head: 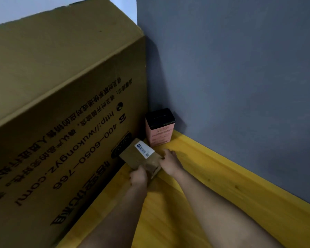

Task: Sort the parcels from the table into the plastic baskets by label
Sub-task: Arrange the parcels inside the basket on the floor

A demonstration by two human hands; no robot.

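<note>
While both hands grip it, a small brown cardboard parcel sits tilted just above the yellow wooden counter, far forward in the corner. The left hand holds its near end, fingers curled round the near-left edge; the right hand clasps the right side, fingers bent against the cardboard. Whether the parcel touches the counter I cannot tell. Just beyond the right fingers, on the parcel's upper face, lies a white shipping label with a blue logo square and a small code mark; its print is too small to read. Clear tape shines on the end nearest the left fingers.

Beyond the right fingers stands a pink box with a black top, upright, its fine print unreadable, close against the grey wall. Left of the left fingers rises a large cardboard carton, touching or nearly touching the parcel. Its dark printing runs upside down: "400-6050-766", "http://wukongyz.com" and lines of Chinese characters.
</note>
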